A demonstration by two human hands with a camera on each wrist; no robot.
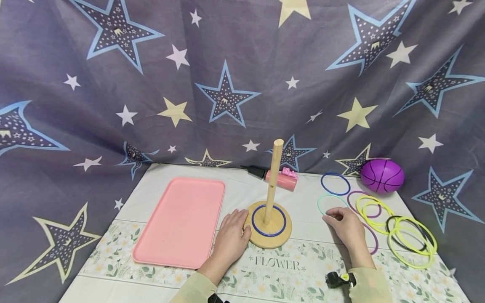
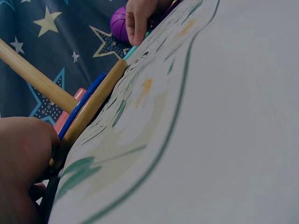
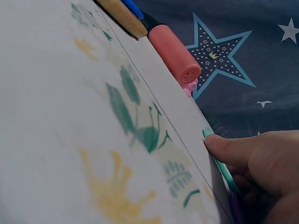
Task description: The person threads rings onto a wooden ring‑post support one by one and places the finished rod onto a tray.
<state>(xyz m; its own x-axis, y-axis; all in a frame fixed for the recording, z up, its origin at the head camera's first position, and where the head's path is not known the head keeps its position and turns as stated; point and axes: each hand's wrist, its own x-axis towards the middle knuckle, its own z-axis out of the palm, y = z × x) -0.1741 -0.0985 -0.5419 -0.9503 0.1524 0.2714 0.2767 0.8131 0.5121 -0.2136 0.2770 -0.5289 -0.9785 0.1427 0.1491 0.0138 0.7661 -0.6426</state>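
Note:
A wooden peg [image 1: 276, 176] stands upright on a round wooden base [image 1: 270, 242], with a blue ring [image 1: 253, 227] lying around its foot. My left hand [image 1: 232, 235] rests against the left side of this base, fingers extended forward and thumb at the rim. In the left wrist view part of the left hand [image 2: 23, 158] shows beside the base edge. To the right, my right hand [image 1: 347, 229] pinches the near edge of a teal ring [image 1: 319, 203]. The right wrist view has the thumb on the teal ring [image 3: 226, 176]; the other fingers are partly hidden.
Purple rings [image 1: 375, 240], yellow rings [image 1: 390, 248] and a black ring [image 1: 394, 235] overlap at the right. A blue ring [image 1: 335, 173] and a purple ball [image 1: 382, 176] lie behind them. A pink tray [image 1: 182, 219] is at left, a pink-and-black pump [image 1: 284, 181] behind the peg.

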